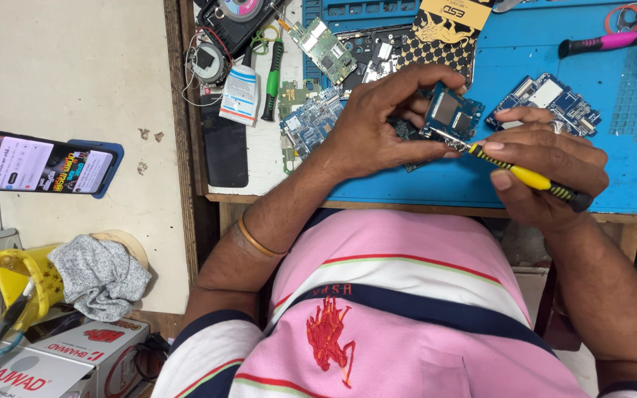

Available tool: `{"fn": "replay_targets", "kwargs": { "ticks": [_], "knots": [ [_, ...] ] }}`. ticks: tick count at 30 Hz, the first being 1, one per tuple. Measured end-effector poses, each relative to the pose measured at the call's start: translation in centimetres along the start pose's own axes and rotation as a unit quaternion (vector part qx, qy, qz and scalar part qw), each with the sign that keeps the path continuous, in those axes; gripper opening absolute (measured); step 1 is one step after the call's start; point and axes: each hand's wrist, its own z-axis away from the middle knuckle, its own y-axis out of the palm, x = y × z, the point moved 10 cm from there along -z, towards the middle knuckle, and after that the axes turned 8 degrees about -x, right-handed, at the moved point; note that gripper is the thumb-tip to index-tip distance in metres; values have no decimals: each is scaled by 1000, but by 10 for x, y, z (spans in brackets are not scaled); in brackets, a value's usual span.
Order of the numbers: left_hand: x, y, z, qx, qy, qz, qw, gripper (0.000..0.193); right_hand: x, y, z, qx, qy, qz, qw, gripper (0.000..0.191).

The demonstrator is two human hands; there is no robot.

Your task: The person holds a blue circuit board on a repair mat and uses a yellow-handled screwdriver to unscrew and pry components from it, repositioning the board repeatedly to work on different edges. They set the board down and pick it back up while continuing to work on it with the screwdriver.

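Holding a small blue circuit board with a shiny metal square (449,116) in our left hand (377,129), we pinch it just above the flat blue rubber work mat (422,184). Our right hand (547,166) grips a thin yellow-and-black screwdriver (528,178), tip touching the board's edge. We think a tiny screw is being worked, so a steady, gentle turn is needed. More bumpy blue boards (547,99) lie nearby.
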Motion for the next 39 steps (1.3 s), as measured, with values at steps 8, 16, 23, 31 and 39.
{"fn": "replay_targets", "kwargs": {
  "ticks": [8,16,23,31,39],
  "knots": [
    [-5,-6,0,-31,44,-29,998,64,-1,2,0,4,8,-49,999,18],
    [-18,-7,0,-60,108,-40,992,55,-4,5,0,13,19,-16,1000,13],
    [-22,-8,1,-81,124,-76,986,55,-2,9,1,35,20,-21,999,14],
    [-24,-12,-4,-92,139,-73,983,58,-2,5,-1,23,16,-30,999,14],
    [-24,-15,-3,-101,125,-72,984,59,-1,8,3,36,16,-14,999,14]
  ]
}}
